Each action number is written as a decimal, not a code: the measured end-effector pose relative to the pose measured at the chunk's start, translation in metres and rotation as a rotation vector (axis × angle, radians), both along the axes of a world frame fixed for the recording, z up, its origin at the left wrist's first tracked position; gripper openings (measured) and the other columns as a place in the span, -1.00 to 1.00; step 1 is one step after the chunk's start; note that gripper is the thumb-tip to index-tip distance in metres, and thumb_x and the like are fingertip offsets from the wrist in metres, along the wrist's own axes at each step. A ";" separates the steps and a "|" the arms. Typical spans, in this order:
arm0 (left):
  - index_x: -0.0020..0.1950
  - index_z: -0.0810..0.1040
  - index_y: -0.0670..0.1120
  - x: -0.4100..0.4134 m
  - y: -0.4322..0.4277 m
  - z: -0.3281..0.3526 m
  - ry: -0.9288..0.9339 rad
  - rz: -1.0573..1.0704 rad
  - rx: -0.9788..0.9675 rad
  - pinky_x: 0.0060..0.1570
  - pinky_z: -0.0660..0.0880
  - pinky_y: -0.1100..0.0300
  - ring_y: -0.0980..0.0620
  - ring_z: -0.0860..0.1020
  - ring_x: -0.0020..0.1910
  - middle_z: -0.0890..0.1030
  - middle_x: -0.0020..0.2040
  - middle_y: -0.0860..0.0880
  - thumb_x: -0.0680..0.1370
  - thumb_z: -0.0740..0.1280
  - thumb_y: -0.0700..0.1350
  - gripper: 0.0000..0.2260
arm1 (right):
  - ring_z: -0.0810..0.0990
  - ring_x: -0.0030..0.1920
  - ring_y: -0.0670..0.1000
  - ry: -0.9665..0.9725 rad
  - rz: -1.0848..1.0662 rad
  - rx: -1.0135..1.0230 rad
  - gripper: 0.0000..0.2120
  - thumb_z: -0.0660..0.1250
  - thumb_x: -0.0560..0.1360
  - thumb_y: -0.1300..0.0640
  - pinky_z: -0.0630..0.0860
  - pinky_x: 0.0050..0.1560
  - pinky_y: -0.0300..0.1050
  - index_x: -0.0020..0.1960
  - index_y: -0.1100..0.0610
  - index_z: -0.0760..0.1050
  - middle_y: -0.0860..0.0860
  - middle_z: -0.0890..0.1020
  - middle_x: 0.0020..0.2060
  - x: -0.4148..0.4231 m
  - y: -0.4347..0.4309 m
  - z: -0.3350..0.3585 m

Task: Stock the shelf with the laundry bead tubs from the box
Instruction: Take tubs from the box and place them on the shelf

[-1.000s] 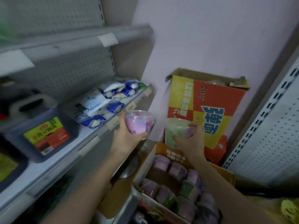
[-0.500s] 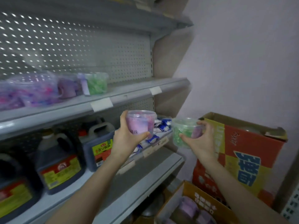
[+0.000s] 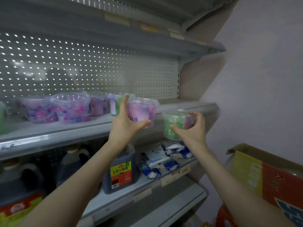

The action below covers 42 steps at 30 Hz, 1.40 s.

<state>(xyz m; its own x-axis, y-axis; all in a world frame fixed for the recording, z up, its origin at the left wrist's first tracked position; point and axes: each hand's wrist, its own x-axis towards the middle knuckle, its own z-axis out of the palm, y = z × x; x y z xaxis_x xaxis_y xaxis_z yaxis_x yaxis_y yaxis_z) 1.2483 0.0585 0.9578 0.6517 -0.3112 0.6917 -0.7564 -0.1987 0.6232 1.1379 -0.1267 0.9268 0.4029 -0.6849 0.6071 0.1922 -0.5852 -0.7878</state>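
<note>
Stocking is part done: several tubs (image 3: 70, 108) already stand in a row on the shelf (image 3: 57, 136), toward its left and middle. Two more are on the way. The left grip (image 3: 126, 126) is curled round a pink tub (image 3: 139, 112), held at the shelf's front edge and seemingly not yet set down. The right grip (image 3: 191, 130) pinches a green tub (image 3: 174, 124) just below and in front of the shelf's right end. Both remain to be placed, probably on the shelf right of that row. A carton (image 3: 262, 177) stands right of the shelf, its inside hidden, so how many are left cannot be told. The tubs are small, clear and lidded, showing coloured beads; the pink one bears a pale label with printed characters
</note>
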 end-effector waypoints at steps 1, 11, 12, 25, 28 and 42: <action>0.49 0.08 0.07 0.005 -0.004 0.005 -0.016 0.008 0.006 -0.12 0.43 0.20 0.01 0.53 -0.03 0.51 0.24 -0.08 0.25 0.57 0.10 -0.05 | 0.44 0.10 -0.09 -0.004 0.009 -0.004 -0.37 0.60 0.20 0.05 0.46 0.14 -0.14 0.14 -0.08 0.32 -0.10 0.39 0.13 0.008 -0.002 0.006; 0.49 0.07 0.08 0.069 -0.041 0.035 0.004 0.094 -0.030 0.02 0.49 0.12 -0.08 0.55 0.09 0.54 0.24 -0.07 0.21 0.55 0.15 -0.02 | 0.43 0.10 -0.11 -0.061 0.044 -0.038 -0.36 0.58 0.23 0.02 0.47 0.16 -0.09 0.19 -0.06 0.31 -0.10 0.42 0.15 0.093 -0.028 0.047; 0.50 0.06 0.06 0.074 -0.045 0.037 0.007 0.101 -0.027 0.01 0.47 0.14 -0.08 0.55 0.10 0.52 0.27 -0.08 0.23 0.56 0.12 -0.01 | 0.41 0.12 -0.12 -0.067 0.047 -0.032 -0.35 0.57 0.25 0.02 0.44 0.17 -0.12 0.21 -0.06 0.31 -0.12 0.41 0.16 0.101 -0.030 0.049; 0.48 0.02 -0.11 0.132 -0.047 0.032 0.154 0.185 0.132 0.12 0.44 0.06 -0.24 0.50 0.22 0.49 0.29 -0.24 0.32 0.55 -0.14 -0.08 | 0.39 0.09 -0.20 -0.070 0.156 -0.062 -0.36 0.56 0.28 0.05 0.25 -0.14 -0.67 0.24 0.02 0.30 -0.11 0.40 0.15 0.162 -0.041 0.079; 0.50 0.00 -0.14 0.132 -0.043 0.033 0.158 0.191 0.172 0.17 0.40 0.06 -0.22 0.46 0.27 0.46 0.33 -0.22 0.35 0.53 -0.11 -0.09 | 0.41 0.14 -0.10 -0.032 0.151 -0.033 -0.38 0.55 0.30 0.07 0.27 -0.12 -0.66 0.19 0.06 0.25 -0.03 0.40 0.17 0.171 -0.042 0.065; 0.52 0.07 -0.07 0.078 -0.030 0.021 0.008 0.246 0.291 0.29 0.28 -0.10 -0.28 0.25 0.38 0.24 0.42 -0.28 0.45 0.41 -0.10 -0.25 | 0.35 0.37 0.07 0.336 0.018 -0.227 -0.41 0.43 0.42 -0.03 0.27 0.37 0.19 0.36 0.05 0.29 0.00 0.38 0.37 0.118 -0.044 0.029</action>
<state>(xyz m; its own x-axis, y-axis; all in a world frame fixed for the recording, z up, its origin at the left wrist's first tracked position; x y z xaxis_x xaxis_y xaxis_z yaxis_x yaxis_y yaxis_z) 1.3268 0.0287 0.9784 0.7365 -0.3277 0.5918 -0.6593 -0.5434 0.5196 1.2562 -0.1709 0.9558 0.6155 -0.5397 0.5743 -0.0423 -0.7503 -0.6597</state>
